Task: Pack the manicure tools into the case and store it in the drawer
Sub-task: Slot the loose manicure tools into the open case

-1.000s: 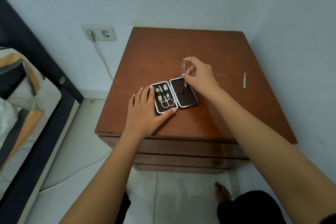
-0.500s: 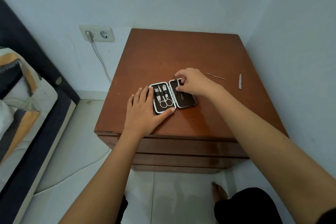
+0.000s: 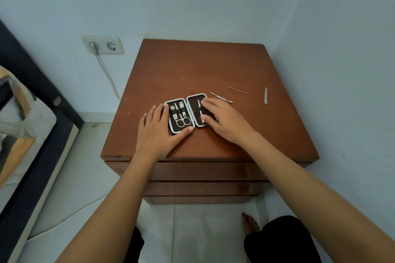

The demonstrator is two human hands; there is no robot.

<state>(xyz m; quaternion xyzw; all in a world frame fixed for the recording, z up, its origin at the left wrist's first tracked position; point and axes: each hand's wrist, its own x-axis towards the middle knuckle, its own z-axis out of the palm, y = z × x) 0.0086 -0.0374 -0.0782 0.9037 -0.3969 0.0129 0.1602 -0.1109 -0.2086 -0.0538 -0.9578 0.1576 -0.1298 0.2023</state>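
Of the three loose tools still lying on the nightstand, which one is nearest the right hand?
The flat pusher-like tool, lying just beyond the right hand; the thin pick and short file lie farther right.

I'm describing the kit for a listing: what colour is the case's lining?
Dark brown lining with a white rim, seen in the head view.
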